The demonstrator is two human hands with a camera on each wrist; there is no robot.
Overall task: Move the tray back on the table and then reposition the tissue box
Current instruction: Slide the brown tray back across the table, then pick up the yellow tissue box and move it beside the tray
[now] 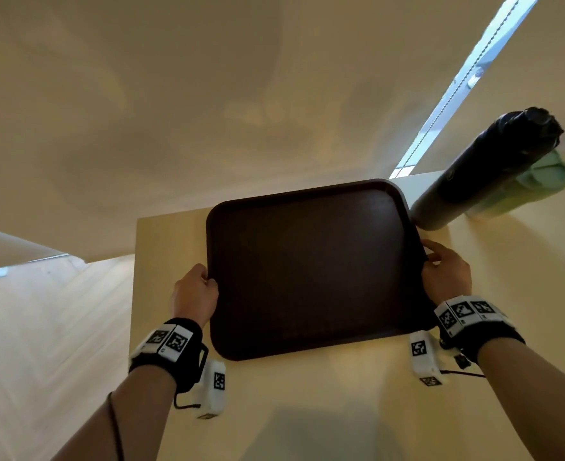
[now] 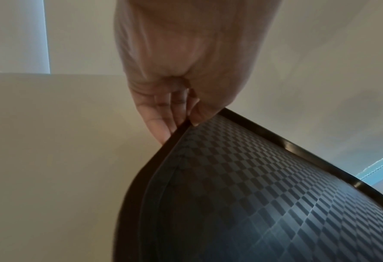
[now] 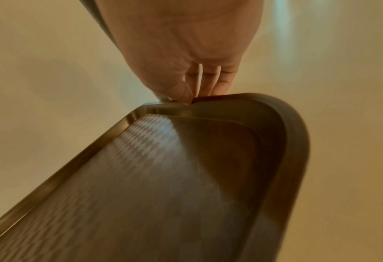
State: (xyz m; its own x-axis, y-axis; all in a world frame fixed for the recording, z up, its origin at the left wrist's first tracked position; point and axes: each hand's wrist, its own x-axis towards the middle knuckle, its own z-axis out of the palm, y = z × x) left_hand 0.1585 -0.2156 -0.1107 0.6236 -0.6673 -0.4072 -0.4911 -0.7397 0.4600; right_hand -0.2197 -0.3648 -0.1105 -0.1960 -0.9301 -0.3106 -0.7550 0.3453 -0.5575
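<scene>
Both hands are gripping the tray (image 1: 311, 267) at mid-table (image 1: 357, 394): left hand (image 1: 196, 291) pinching the 9 o'clock rim, right hand (image 1: 446, 269) pinching the 3 o'clock rim. Judging by this, the first step is underway; next comes pushing toward 12 o'clock, clearing the bottle (image 1: 480, 171) at 2 o'clock. No tissue box is showing. No writing is readable.

Pale beige walls (image 1: 141, 111), a light wood floor (image 1: 41, 327), and a daylight strip of window (image 1: 457, 78) beside blinds.

A dark bottle (image 1: 484, 168) is seen at the far right, with a pale green container (image 1: 537, 184) just behind it.
</scene>
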